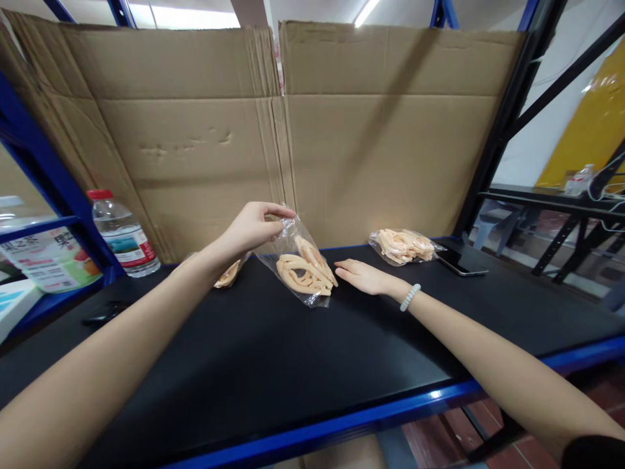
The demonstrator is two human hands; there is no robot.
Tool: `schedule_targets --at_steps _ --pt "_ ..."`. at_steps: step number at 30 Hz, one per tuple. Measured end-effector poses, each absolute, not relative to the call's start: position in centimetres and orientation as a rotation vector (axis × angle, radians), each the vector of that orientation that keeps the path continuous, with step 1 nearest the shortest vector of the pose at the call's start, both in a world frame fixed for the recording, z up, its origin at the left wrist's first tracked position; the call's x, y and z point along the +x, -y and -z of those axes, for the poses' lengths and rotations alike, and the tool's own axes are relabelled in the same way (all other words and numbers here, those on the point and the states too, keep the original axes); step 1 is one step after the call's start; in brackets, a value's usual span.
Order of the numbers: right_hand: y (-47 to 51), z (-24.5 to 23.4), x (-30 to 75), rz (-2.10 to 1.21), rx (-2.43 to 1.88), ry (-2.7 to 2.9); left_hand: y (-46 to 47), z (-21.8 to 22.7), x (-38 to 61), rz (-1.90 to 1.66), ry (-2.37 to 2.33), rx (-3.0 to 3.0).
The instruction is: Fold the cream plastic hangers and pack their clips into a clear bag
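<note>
My left hand [254, 228] pinches the top of a clear plastic bag [274, 255] between thumb and fingers, tilting it up off the black tabletop. Inside lie several flat, beige, curved pieces [306, 276] with cut-out openings. My right hand [364, 276], with a pale bead bracelet [410, 297] at the wrist, rests low over the table just right of the bag. Its fingers stretch toward the bag and grip nothing. Behind my left wrist, partly hidden, is another bag of beige pieces [228, 276]. A fuller bag of similar pieces [403, 246] lies beyond my right hand.
Cardboard sheets [390, 143] stand along the table's back. A phone [460, 260] lies at the right. On the left are a red-capped water bottle [125, 238] and a small black object [105, 312]. A blue rail [342, 423] runs along the front edge.
</note>
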State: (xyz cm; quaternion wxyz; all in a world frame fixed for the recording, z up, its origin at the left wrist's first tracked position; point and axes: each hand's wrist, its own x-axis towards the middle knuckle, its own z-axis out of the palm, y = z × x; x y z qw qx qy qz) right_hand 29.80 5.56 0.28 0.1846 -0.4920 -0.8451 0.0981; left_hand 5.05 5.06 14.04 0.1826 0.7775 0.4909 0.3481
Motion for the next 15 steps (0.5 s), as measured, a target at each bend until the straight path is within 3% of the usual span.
schedule_targets --at_steps 15 --pt "-4.9 -0.1 28.7 -0.215 -1.312 2.341 -6.1 -13.1 2.4 -1.23 -1.271 1.985"
